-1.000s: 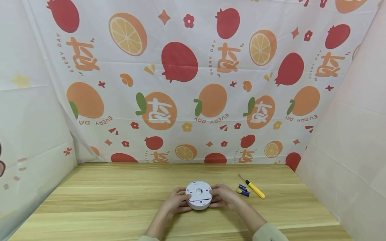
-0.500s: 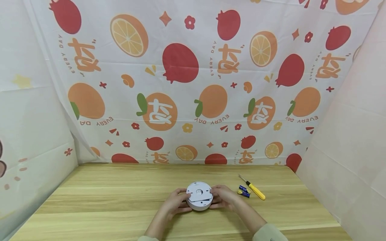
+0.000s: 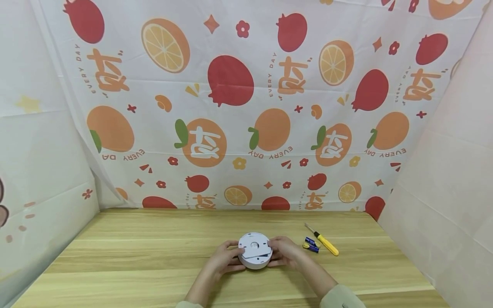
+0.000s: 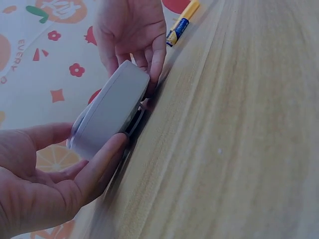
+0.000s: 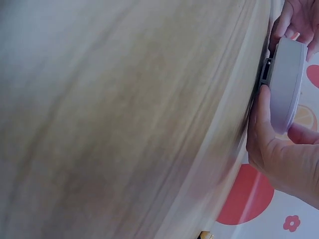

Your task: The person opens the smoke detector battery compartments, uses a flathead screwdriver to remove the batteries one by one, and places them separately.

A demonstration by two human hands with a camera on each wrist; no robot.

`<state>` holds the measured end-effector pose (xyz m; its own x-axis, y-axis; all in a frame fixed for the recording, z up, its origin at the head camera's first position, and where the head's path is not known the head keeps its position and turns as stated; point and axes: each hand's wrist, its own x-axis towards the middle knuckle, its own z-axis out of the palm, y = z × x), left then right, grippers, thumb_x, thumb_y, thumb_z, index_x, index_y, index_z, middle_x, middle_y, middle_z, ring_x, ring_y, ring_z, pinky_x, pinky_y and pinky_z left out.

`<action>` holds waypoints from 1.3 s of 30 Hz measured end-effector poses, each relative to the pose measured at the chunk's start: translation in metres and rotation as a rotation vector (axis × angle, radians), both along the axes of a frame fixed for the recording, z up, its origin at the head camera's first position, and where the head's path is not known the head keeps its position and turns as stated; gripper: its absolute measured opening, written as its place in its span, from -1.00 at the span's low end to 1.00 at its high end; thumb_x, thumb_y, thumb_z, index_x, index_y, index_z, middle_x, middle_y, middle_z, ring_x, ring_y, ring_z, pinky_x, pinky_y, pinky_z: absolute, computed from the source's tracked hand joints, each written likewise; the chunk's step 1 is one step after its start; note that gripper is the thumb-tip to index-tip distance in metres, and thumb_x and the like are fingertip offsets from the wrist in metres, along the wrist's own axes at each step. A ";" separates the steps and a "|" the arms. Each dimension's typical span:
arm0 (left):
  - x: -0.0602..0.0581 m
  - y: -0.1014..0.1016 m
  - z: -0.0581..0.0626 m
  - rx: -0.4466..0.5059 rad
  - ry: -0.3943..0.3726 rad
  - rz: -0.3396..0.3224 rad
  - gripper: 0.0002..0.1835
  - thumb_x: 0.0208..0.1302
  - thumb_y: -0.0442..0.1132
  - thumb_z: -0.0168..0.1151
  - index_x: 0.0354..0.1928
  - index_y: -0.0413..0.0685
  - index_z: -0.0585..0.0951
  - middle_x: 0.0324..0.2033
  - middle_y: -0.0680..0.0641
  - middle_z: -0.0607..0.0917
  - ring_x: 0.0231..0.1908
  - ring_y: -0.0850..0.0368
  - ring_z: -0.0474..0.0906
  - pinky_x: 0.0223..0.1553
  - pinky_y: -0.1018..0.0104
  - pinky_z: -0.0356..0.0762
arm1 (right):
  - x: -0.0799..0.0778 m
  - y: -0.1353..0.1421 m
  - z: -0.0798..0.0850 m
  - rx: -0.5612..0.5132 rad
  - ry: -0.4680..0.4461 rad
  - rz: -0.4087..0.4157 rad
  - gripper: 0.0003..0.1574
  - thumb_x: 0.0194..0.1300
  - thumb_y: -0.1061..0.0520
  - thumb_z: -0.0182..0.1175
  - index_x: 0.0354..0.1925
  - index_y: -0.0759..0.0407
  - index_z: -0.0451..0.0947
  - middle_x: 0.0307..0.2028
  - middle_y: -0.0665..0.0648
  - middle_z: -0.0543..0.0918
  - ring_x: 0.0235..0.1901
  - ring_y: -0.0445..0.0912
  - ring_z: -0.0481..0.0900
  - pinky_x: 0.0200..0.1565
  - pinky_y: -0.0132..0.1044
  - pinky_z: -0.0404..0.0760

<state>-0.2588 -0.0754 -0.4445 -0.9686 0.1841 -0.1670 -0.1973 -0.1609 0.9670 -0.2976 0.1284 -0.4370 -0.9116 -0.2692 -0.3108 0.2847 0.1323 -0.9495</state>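
Note:
A round white smoke detector (image 3: 254, 264) is held low over the table, its flat back facing up. On that back lies a white plate (image 3: 251, 252), tilted, with a dark bluish gap along its near right edge. My left hand (image 3: 225, 258) grips the left side, thumb at the top rim and fingers under the housing. From the other side my right hand (image 3: 286, 249) holds it the same way. In the left wrist view the housing's side wall (image 4: 112, 107) stands between both hands, with a dark opening on its underside close over the wood.
Right of the hands, two blue and yellow batteries (image 3: 311, 244) lie on the wooden table (image 3: 154, 265). Beside them is a screwdriver (image 3: 327, 243) with a yellow and black handle. A fruit-print cloth (image 3: 239, 184) hangs behind the table.
The plate on the detector's back has tilted a little, and the gap at its near right edge has widened. Both hands keep their grip, nearly still.

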 end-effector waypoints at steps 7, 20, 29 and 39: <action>0.001 0.001 -0.001 0.003 -0.002 0.022 -0.54 0.28 -0.37 0.05 0.10 -0.50 0.17 -0.32 -0.28 0.50 -0.40 0.00 0.56 -0.31 0.14 0.65 | 0.000 -0.001 0.002 0.001 0.009 0.018 -0.52 0.32 0.30 -0.07 0.14 0.56 0.18 -0.23 0.32 0.50 -0.29 0.08 0.53 -0.22 -0.03 0.64; 0.001 0.002 -0.001 0.023 -0.013 0.018 -0.52 0.23 -0.45 0.09 0.10 -0.50 0.15 -0.18 -0.34 0.43 -0.35 -0.04 0.55 -0.27 0.07 0.64 | 0.000 -0.002 0.003 0.015 0.012 0.012 -0.52 0.32 0.30 -0.07 0.14 0.56 0.20 -0.23 0.31 0.50 -0.28 0.07 0.53 -0.21 -0.01 0.63; 0.001 0.001 -0.002 0.026 -0.008 0.011 -0.52 0.30 -0.36 0.03 0.12 -0.52 0.14 -0.25 -0.33 0.46 -0.39 0.00 0.55 -0.28 0.11 0.64 | 0.001 -0.002 0.003 0.044 0.030 0.021 -0.60 0.32 0.29 -0.07 0.07 0.51 0.27 -0.28 0.29 0.51 -0.34 0.05 0.53 -0.24 -0.04 0.65; 0.000 0.000 0.000 0.030 -0.015 0.013 -0.52 0.26 -0.40 0.03 0.12 -0.52 0.15 -0.26 -0.32 0.45 -0.37 -0.02 0.53 -0.25 0.08 0.63 | 0.000 -0.002 0.007 0.055 0.038 0.053 -0.58 0.32 0.32 -0.09 0.10 0.55 0.27 -0.29 0.26 0.54 -0.35 0.02 0.56 -0.25 -0.06 0.65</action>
